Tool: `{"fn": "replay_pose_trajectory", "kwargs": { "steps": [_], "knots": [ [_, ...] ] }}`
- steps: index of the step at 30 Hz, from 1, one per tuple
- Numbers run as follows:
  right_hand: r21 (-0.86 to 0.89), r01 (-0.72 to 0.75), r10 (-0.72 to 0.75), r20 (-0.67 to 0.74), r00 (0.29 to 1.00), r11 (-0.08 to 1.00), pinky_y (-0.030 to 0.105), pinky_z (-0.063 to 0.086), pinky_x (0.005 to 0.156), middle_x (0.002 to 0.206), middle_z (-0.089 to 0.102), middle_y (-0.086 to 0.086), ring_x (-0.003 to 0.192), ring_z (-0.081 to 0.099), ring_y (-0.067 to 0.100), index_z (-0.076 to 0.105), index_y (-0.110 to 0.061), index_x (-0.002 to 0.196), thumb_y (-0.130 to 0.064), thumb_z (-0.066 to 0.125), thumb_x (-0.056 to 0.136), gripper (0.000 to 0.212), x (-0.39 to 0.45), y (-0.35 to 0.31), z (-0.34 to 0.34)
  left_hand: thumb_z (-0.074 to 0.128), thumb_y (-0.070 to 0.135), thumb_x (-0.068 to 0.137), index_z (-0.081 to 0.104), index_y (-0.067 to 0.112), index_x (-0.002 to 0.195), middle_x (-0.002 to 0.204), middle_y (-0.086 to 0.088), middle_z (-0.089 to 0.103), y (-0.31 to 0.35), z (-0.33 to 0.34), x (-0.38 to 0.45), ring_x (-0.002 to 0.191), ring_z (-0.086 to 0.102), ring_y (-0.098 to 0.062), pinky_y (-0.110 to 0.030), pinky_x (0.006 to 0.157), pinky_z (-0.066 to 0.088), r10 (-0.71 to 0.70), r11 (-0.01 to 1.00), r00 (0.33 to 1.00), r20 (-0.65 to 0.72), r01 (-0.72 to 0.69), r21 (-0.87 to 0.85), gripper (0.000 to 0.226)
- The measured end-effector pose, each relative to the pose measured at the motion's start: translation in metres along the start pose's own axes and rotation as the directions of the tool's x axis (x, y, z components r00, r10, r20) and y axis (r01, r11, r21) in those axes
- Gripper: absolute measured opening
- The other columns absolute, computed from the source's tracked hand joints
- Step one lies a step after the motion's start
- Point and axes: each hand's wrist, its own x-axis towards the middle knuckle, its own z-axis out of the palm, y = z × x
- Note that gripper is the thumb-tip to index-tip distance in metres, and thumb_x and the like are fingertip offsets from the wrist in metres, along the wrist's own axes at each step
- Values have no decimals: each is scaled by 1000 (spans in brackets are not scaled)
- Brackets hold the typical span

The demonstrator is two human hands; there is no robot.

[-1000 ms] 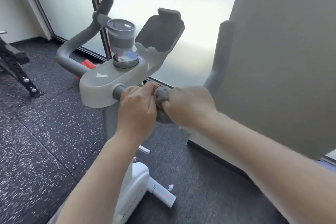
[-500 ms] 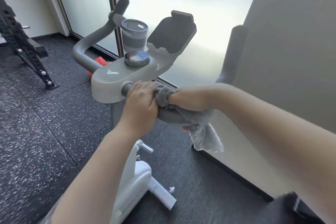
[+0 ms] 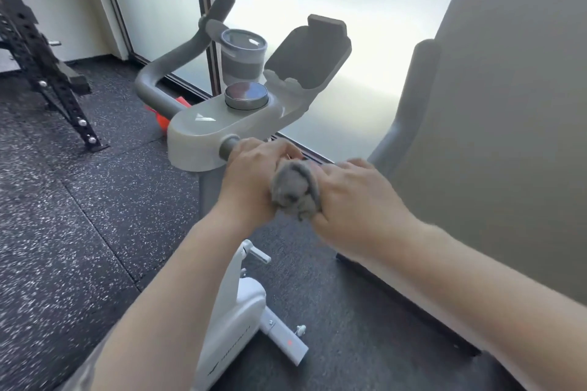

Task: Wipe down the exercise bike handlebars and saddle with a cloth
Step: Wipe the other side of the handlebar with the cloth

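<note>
The bike [image 3: 203, 133] stands heavy and rigid, so its bars [image 3: 149, 86] can take firm pressure. Just right of its console, both hands clutch the cloth [image 3: 295, 190]: left hand [image 3: 251, 181] and right hand [image 3: 352, 200] grip the soft, light bundle, fingers curled, bunching it easily.

We take the bike's console [image 3: 222, 127] as our landmark. On it sits a round dial [image 3: 246, 95]; behind that a cup [image 3: 243, 55], with a tablet holder [image 3: 309, 54] to its right. Left handlebar [image 3: 178, 63] rises at left, right handlebar [image 3: 409, 98] at right. Before the console, our left hand [image 3: 254, 181] and right hand [image 3: 355, 200] meet at the cloth [image 3: 295, 189]. A rack [image 3: 47, 67] stands far left.
</note>
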Motion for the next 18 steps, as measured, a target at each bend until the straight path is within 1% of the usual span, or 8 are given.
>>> {"fn": "replay_pose_trajectory", "kwargs": {
  "steps": [3, 5, 6, 8, 11, 14, 16, 18],
  "knots": [
    [93, -75, 33, 388, 921, 993, 35, 41, 76, 85, 54, 3, 86, 52, 26, 41, -21, 81, -37, 32, 97, 24, 37, 15, -20, 49, 11, 61, 55, 31, 73, 64, 11, 53, 3, -8, -4, 72, 52, -28, -32, 70, 25, 86, 994, 996, -20, -87, -65, 24],
    [83, -127, 74, 466, 881, 988, 33, 38, 71, 83, 52, 3, 85, 51, 26, 47, -17, 80, -35, 31, 98, 29, 49, 18, -23, 46, 10, 64, 32, 32, 59, 61, 20, 36, 9, -14, -3, 72, 40, -21, -30, 65, 17, 31, 987, 998, -57, -39, -158, 27],
    [39, -131, 103, 416, 904, 991, 32, 36, 68, 77, 50, 3, 80, 50, 26, 47, -17, 77, -35, 30, 97, 31, 47, 16, -19, 45, 11, 65, 27, 33, 57, 61, 20, 33, 10, -15, -3, 72, 38, -21, -29, 65, 15, 15, 981, 998, -60, -26, -191, 29],
    [-78, -162, 163, 6, 987, 984, 31, 29, 60, 62, 49, 0, 64, 49, 30, 51, -19, 75, -36, 30, 92, 31, 29, 3, 2, 42, 16, 69, 33, 30, 60, 62, 16, 38, 5, -13, -5, 72, 40, -22, -29, 66, 18, 85, 978, 994, -66, -96, -185, 20],
    [189, -306, 354, -341, 871, 933, 31, 32, 70, 63, 60, 0, 64, 57, 27, 59, -11, 95, -32, 39, 80, 32, 4, -29, 24, 47, 13, 70, 58, 18, 80, 77, 3, 59, -8, -6, -13, 84, 43, -19, -25, 77, 27, 172, 979, 984, -34, -175, -105, 16],
    [333, -223, 342, -359, 869, 916, 23, 33, 94, 90, 68, 3, 93, 55, 20, 57, -9, 104, -23, 51, 76, 32, -13, -31, 25, 49, 18, 79, 64, 18, 93, 90, 7, 64, -11, -8, -16, 98, 45, -11, -23, 100, 24, 161, 978, 987, -6, -160, -136, 21],
    [181, -121, 169, -284, 944, 976, 29, 27, 110, 113, 67, -3, 117, 54, 13, 59, -14, 109, -14, 61, 74, 34, -24, -13, 16, 38, 29, 91, 65, 21, 96, 95, 10, 64, -15, -11, -14, 104, 47, -5, -23, 106, 22, 157, 974, 988, 0, -155, -165, 28],
    [45, -132, 138, -196, 971, 990, 41, 20, 116, 118, 66, -8, 129, 50, 14, 62, -18, 112, -13, 56, 76, 36, -28, 11, 3, 32, 36, 93, 65, 23, 97, 100, 12, 65, -19, -14, -11, 110, 50, -5, -24, 108, 23, 181, 970, 983, 32, -173, -169, 36]
  ]
}}
